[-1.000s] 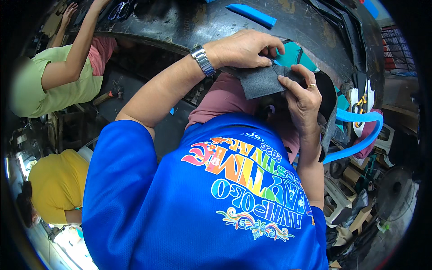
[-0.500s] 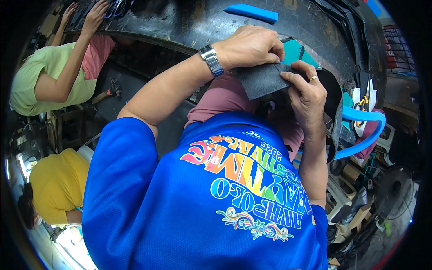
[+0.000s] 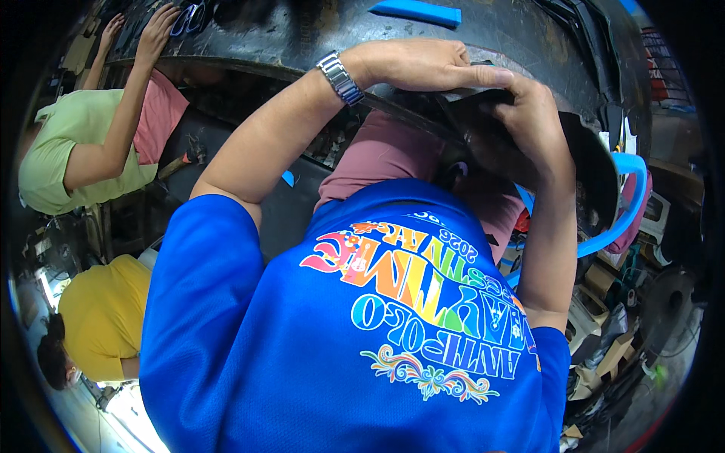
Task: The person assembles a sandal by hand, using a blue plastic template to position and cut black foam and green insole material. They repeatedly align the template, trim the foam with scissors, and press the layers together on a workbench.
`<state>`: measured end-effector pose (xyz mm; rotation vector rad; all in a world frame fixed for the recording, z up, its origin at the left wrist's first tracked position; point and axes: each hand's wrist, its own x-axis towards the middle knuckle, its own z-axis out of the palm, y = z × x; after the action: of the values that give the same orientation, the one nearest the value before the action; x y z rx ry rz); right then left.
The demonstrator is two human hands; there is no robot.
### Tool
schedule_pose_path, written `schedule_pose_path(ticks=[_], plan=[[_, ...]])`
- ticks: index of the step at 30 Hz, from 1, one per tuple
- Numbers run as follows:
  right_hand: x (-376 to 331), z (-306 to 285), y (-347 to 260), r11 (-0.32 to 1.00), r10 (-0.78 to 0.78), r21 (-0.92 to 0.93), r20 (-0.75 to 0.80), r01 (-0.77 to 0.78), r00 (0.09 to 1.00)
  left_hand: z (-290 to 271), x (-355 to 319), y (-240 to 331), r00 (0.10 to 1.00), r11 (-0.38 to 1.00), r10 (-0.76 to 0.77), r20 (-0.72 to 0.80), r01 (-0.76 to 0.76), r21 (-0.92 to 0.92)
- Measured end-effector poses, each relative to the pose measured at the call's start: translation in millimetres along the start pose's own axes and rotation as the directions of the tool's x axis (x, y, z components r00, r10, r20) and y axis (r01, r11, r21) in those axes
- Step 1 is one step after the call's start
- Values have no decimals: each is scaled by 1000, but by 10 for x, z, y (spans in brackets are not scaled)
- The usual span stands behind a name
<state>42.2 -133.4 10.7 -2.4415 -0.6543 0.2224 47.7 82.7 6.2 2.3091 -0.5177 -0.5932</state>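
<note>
The black table [image 3: 317, 30] curved across the top, its far side cut off by the rim and its near edge partly hidden behind the arms. The wearer's blue shirt [image 3: 340, 332] filled the lower middle and covered whatever lay beneath it. At the left a co-worker in a green top [image 3: 75, 147] was cut by the rim, one hand up on the table by a pair of scissors [image 3: 186, 16], which were hard to make out. Below, another person in yellow [image 3: 102, 317] showed only in part. A blue plastic chair [image 3: 623, 204] curved out at the right, mostly hidden by the table. A blue strip [image 3: 415, 10] lay on the table, well apart from the hands.

The left hand [image 3: 423, 64], a metal watch [image 3: 340, 77] on its wrist, lay curled and mostly closed over the table edge, fingers pointing right onto a dark piece [image 3: 472, 102]. The right hand [image 3: 536, 124] met it there, fingers bent down and pressing the same piece from the right. That piece sat at the table's near edge between both hands, nearly all covered, so its shape and how firmly either hand gripped it could not be told
</note>
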Motion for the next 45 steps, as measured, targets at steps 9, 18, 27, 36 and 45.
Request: schedule_pose_path(ticks=[9, 18, 27, 36, 45], plan=[[104, -14, 80, 977, 130, 162, 76, -141, 989, 291, 92, -50, 933, 955, 197, -302, -113, 274], [130, -106, 68, 979, 183, 64, 153, -195, 971, 87, 242, -114, 967, 961, 248, -66, -236, 143], [111, 40, 91, 987, 105, -123, 0, -104, 994, 339, 104, -47, 930, 927, 202, -308, -81, 366], [126, 70, 96, 985, 139, -101, 11, -137, 990, 415, 140, -99, 859, 954, 182, -479, -37, 296], [45, 220, 32, 948, -151, -311, -278, 60, 949, 310, 182, -50, 901, 946, 184, -393, -54, 320]])
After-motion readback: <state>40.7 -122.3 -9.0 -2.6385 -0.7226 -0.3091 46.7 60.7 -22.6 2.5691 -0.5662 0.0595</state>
